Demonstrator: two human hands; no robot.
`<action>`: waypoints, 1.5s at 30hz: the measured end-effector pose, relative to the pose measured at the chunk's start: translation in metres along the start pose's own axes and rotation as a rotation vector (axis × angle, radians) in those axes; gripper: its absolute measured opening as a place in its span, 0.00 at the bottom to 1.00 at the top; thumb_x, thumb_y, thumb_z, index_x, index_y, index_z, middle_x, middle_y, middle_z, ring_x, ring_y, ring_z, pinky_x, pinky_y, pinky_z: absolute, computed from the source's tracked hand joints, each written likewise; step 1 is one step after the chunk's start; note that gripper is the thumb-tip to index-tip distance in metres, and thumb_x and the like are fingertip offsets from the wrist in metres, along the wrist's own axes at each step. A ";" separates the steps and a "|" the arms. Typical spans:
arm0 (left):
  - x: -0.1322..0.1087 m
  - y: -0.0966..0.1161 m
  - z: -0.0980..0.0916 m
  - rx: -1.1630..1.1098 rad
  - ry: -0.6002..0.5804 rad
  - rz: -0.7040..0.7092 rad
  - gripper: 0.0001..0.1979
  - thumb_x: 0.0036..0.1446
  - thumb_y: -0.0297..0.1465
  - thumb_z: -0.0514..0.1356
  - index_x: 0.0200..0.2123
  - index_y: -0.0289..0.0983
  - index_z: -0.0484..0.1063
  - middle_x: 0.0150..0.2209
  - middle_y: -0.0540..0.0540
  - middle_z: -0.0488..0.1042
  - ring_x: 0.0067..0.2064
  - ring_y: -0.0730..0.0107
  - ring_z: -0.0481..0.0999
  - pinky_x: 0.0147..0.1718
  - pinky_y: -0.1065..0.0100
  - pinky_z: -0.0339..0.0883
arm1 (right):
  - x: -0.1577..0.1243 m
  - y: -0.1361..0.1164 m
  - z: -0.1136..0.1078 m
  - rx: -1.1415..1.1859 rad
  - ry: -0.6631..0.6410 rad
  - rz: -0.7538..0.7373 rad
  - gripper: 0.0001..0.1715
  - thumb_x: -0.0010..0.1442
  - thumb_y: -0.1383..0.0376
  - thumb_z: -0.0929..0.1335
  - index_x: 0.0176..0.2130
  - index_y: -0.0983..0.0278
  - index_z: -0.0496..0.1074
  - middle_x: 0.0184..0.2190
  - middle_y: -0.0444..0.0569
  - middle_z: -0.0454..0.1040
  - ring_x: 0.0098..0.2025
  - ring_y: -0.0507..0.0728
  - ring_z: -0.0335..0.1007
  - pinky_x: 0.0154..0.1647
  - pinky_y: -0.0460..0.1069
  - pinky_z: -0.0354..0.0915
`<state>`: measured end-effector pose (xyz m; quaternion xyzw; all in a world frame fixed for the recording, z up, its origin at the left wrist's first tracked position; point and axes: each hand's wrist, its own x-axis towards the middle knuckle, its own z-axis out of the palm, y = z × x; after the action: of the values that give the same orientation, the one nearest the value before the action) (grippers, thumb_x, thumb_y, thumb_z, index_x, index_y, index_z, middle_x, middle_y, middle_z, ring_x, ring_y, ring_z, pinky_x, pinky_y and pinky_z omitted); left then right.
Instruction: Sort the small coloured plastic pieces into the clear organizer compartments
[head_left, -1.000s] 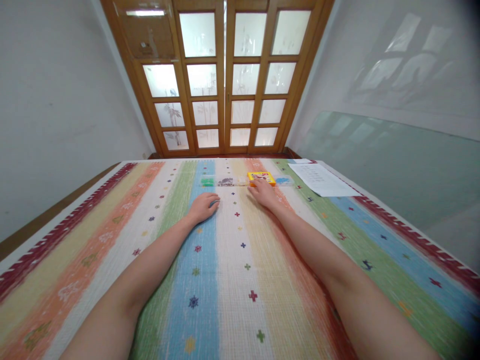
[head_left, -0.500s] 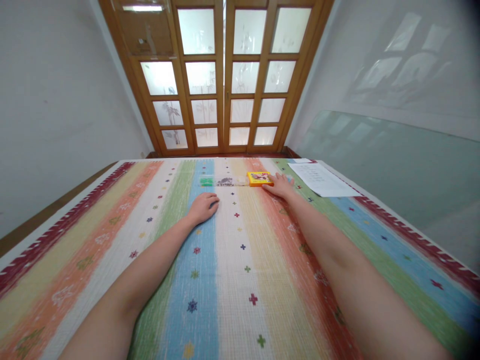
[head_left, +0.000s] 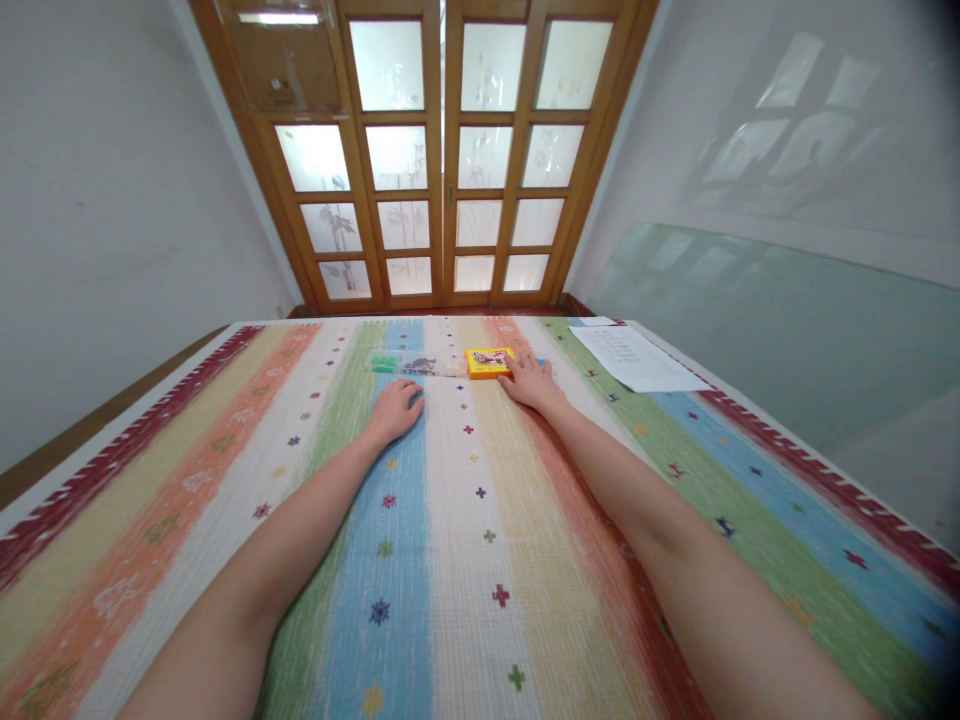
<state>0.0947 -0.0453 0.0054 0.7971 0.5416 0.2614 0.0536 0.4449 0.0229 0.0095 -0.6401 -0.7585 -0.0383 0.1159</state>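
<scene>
A small yellow-orange box [head_left: 487,364] with a printed picture on top lies flat near the far side of the table. My right hand [head_left: 531,382] is at its right end, fingers spread and touching the box, not wrapped round it. Something blue shows in part behind that hand; its kind is hidden. Left of the box, in line with it, lies a flat clear plastic pack [head_left: 409,364] with green at its left end and dark parts in the middle. My left hand [head_left: 396,410] rests on the cloth just in front of the pack, loosely bent, holding nothing.
A striped, patterned tablecloth [head_left: 457,560] covers the table. Printed paper sheets [head_left: 637,358] lie at the far right. A glass panel [head_left: 780,340] leans along the right wall. Wooden doors with glass panes [head_left: 442,200] stand beyond the far edge.
My right hand has moved left, and the yellow box and the clear pack have shifted left with it. My left hand has stayed nearly in place on the cloth.
</scene>
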 end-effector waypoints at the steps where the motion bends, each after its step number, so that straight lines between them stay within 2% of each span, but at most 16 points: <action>1: -0.001 0.000 0.000 0.006 -0.005 0.008 0.17 0.66 0.37 0.56 0.52 0.40 0.79 0.61 0.40 0.73 0.63 0.52 0.70 0.67 0.49 0.60 | -0.001 -0.005 -0.002 0.005 0.008 0.004 0.38 0.70 0.47 0.61 0.71 0.61 0.59 0.70 0.65 0.59 0.71 0.74 0.51 0.69 0.74 0.45; 3: -0.002 -0.001 -0.001 0.018 -0.009 0.025 0.17 0.66 0.37 0.56 0.53 0.40 0.78 0.61 0.40 0.73 0.64 0.53 0.70 0.67 0.50 0.60 | -0.003 -0.009 -0.006 0.015 0.022 -0.007 0.39 0.68 0.48 0.63 0.71 0.62 0.60 0.67 0.65 0.64 0.68 0.74 0.57 0.68 0.70 0.50; 5: -0.003 -0.001 -0.001 0.029 -0.006 0.043 0.18 0.66 0.37 0.56 0.53 0.39 0.78 0.61 0.39 0.73 0.63 0.53 0.70 0.67 0.50 0.61 | -0.005 -0.003 -0.010 0.006 0.029 -0.023 0.39 0.66 0.49 0.66 0.69 0.63 0.63 0.65 0.65 0.66 0.65 0.73 0.60 0.66 0.67 0.55; 8: -0.004 -0.001 0.001 0.038 -0.002 0.060 0.17 0.66 0.37 0.56 0.53 0.39 0.78 0.61 0.39 0.73 0.63 0.53 0.70 0.66 0.50 0.62 | -0.009 0.022 -0.016 -0.037 0.027 -0.043 0.35 0.65 0.49 0.67 0.65 0.61 0.68 0.65 0.62 0.67 0.66 0.74 0.59 0.66 0.68 0.55; 10: -0.003 -0.001 0.002 0.037 -0.005 0.063 0.17 0.66 0.37 0.56 0.53 0.40 0.78 0.61 0.40 0.74 0.63 0.53 0.70 0.66 0.50 0.62 | -0.012 0.041 -0.017 -0.040 0.020 -0.035 0.34 0.67 0.50 0.66 0.67 0.58 0.66 0.68 0.59 0.63 0.68 0.72 0.56 0.67 0.67 0.54; 12: -0.003 -0.001 0.003 0.030 -0.011 0.065 0.17 0.67 0.37 0.56 0.53 0.41 0.78 0.61 0.41 0.74 0.63 0.54 0.70 0.66 0.50 0.62 | -0.013 0.057 -0.017 -0.017 -0.007 -0.026 0.36 0.67 0.52 0.66 0.70 0.59 0.63 0.71 0.58 0.60 0.68 0.70 0.58 0.66 0.62 0.57; 14: -0.004 -0.001 0.003 0.021 -0.012 0.071 0.17 0.67 0.37 0.56 0.53 0.41 0.78 0.61 0.41 0.74 0.64 0.54 0.70 0.67 0.50 0.61 | -0.015 0.066 -0.018 -0.009 -0.017 -0.037 0.35 0.67 0.55 0.66 0.70 0.59 0.63 0.70 0.57 0.61 0.66 0.69 0.62 0.66 0.60 0.59; 18: -0.004 0.001 0.001 0.012 -0.013 0.071 0.17 0.67 0.37 0.56 0.53 0.40 0.78 0.61 0.40 0.73 0.63 0.53 0.70 0.67 0.50 0.61 | -0.022 0.068 -0.022 -0.007 -0.013 -0.087 0.32 0.67 0.55 0.66 0.66 0.60 0.68 0.65 0.59 0.67 0.64 0.69 0.64 0.65 0.59 0.60; 24: -0.005 0.003 -0.001 0.018 -0.022 0.075 0.17 0.67 0.37 0.56 0.53 0.41 0.79 0.61 0.40 0.73 0.63 0.53 0.70 0.66 0.50 0.62 | -0.048 0.057 -0.032 -0.005 -0.001 -0.100 0.28 0.68 0.55 0.65 0.64 0.61 0.69 0.63 0.61 0.67 0.65 0.69 0.61 0.65 0.59 0.60; 29: -0.003 0.003 0.001 0.022 -0.027 0.099 0.18 0.67 0.37 0.56 0.53 0.39 0.78 0.61 0.39 0.73 0.63 0.53 0.71 0.66 0.50 0.62 | -0.075 0.031 -0.040 -0.016 0.010 -0.158 0.26 0.69 0.57 0.65 0.63 0.61 0.69 0.63 0.61 0.68 0.64 0.70 0.61 0.65 0.61 0.59; 34: -0.003 0.008 -0.002 -0.041 -0.077 0.146 0.21 0.65 0.38 0.59 0.59 0.40 0.75 0.64 0.41 0.71 0.65 0.54 0.69 0.68 0.51 0.60 | -0.091 -0.018 -0.044 0.055 0.034 -0.356 0.24 0.71 0.56 0.64 0.63 0.59 0.70 0.61 0.57 0.69 0.63 0.68 0.61 0.65 0.62 0.59; 40: -0.006 0.011 -0.007 -0.106 -0.131 0.221 0.33 0.62 0.42 0.63 0.67 0.41 0.66 0.67 0.40 0.68 0.68 0.53 0.66 0.69 0.53 0.57 | -0.072 -0.094 -0.033 0.146 0.061 -0.513 0.23 0.72 0.56 0.65 0.62 0.59 0.70 0.58 0.57 0.71 0.60 0.66 0.64 0.60 0.60 0.63; 45: -0.005 -0.003 -0.008 -0.106 -0.085 0.191 0.34 0.63 0.45 0.62 0.67 0.34 0.65 0.64 0.34 0.70 0.66 0.51 0.68 0.67 0.53 0.60 | -0.047 -0.141 -0.017 0.101 0.108 -0.625 0.21 0.73 0.57 0.63 0.60 0.63 0.71 0.55 0.58 0.73 0.58 0.65 0.64 0.59 0.59 0.64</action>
<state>0.0870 -0.0502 0.0097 0.8515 0.4459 0.2595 0.0936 0.3157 -0.0513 0.0280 -0.3667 -0.9121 -0.0683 0.1703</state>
